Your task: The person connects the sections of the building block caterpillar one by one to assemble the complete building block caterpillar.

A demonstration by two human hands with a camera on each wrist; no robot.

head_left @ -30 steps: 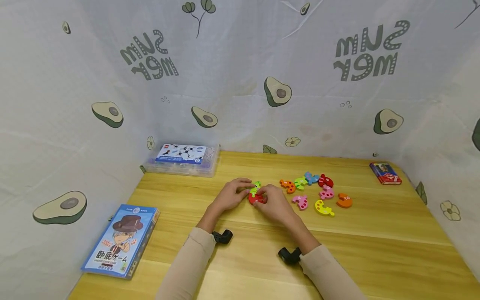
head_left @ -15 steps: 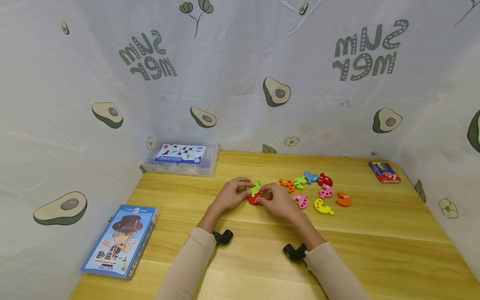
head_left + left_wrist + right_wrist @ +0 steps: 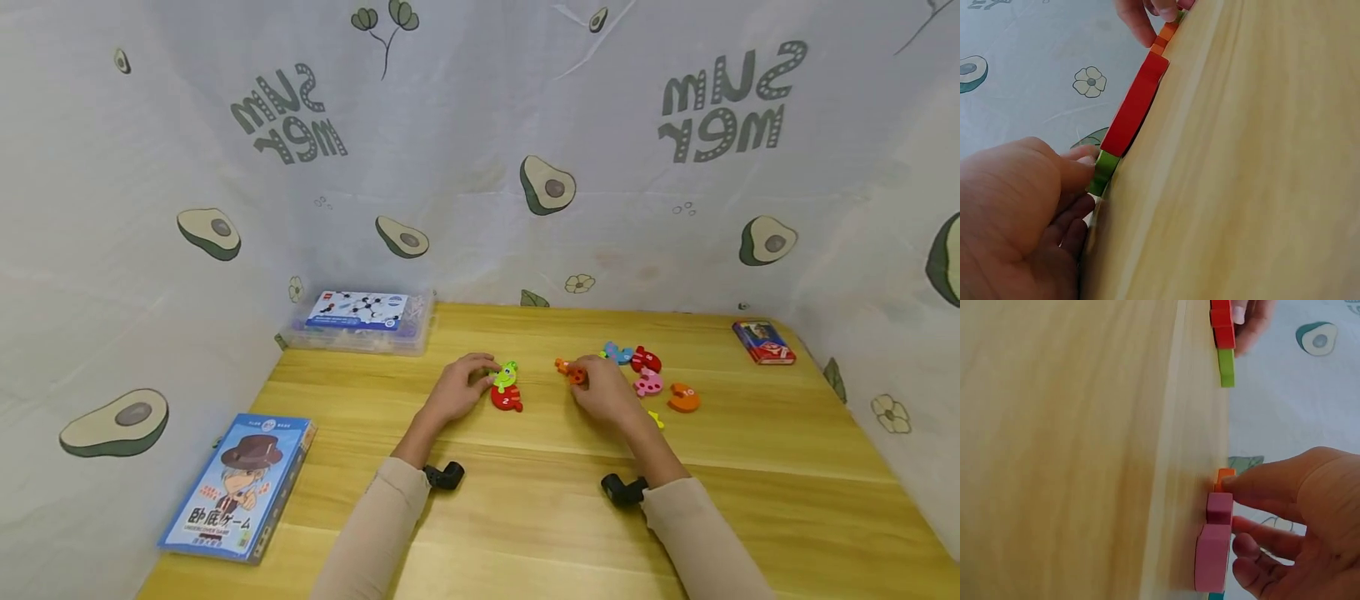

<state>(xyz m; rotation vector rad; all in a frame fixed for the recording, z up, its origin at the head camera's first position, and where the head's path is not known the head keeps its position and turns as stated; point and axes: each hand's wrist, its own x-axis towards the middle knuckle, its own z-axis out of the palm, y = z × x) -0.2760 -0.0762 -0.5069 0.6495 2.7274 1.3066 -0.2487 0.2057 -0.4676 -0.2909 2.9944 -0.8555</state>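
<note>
On the pale, wood-grained bench [image 3: 525, 517], a smooth, thick green piece [image 3: 507, 376] shaped like a face lies at twelve o'clock of a rounded, glossy red piece [image 3: 505, 399], touching it. From the red piece, a spotted orange piece [image 3: 576, 377] lies between two and three o'clock. The left hand [image 3: 457, 390], at nine o'clock of the green piece, has thumb and finger clamped on its edge. The right hand [image 3: 606, 392] pinches the orange piece; a flat-sided pink block [image 3: 1213, 557] sits just beside its bent fingers.
</note>
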